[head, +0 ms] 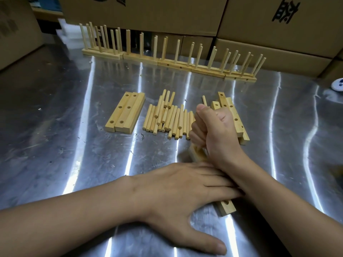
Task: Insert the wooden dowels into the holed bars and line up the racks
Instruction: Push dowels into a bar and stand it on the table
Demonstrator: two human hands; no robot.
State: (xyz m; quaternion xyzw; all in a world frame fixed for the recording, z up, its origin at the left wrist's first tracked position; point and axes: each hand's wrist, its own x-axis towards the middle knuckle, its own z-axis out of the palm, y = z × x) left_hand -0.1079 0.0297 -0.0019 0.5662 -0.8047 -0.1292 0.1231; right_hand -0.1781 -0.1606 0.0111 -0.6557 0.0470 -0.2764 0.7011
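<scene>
**Wood on steel: one dowel clenched above a held-down bar**

Pale wood lies across a scuffed, shiny steel table. Near the front edge, the left hand rests flat with straight fingers on a pale rectangular holed wooden bar, thumb spread out on the metal. The bar's near end, showing one hole, pokes out beyond the fingertips. The right hand is a closed fist wrapped around a thin round wooden dowel, held roughly upright over the bar's far end, its tip sticking up past the thumb. Whether the lower end sits in a hole cannot be seen.

Behind the fist lies a loose heap of short wooden dowels. A flat pair of holed bars sits to its left, a stack of more holed bars to its right. Farther back, a row of finished dowel racks stands end to end, before brown cardboard boxes.
</scene>
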